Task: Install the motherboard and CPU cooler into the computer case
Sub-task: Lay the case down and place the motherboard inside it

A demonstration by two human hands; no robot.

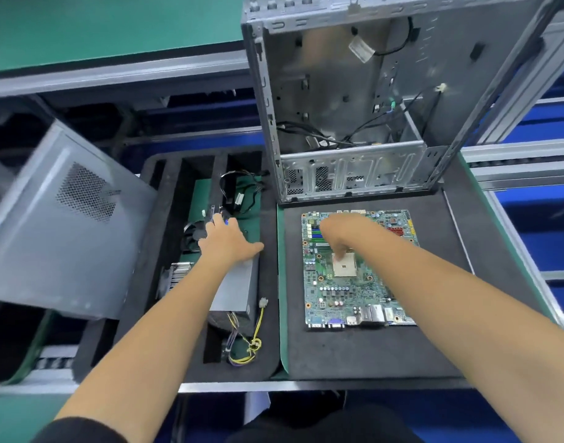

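The green motherboard point(359, 292) lies flat on a black foam mat point(370, 350), its beige CPU socket point(346, 268) bare. My right hand point(341, 235) hovers over the board, blurred, with its fingertips pointing down onto the socket's upper edge; whether they pinch anything is unclear. My left hand point(228, 241) reaches into the foam parts tray point(165, 187), fingers stretched forward beside a black fan point(191, 235) and over the grey power supply point(237, 289). A finned heatsink point(178, 273) sits left of my forearm. The open computer case point(338, 100) stands behind the motherboard.
A grey side panel point(60, 225) leans at the left, over the tray's edge. Yellow and black cables point(248, 343) coil at the tray's front, and more black cables point(242, 190) lie at its back. Loose wires hang inside the case. Blue bins sit at the right.
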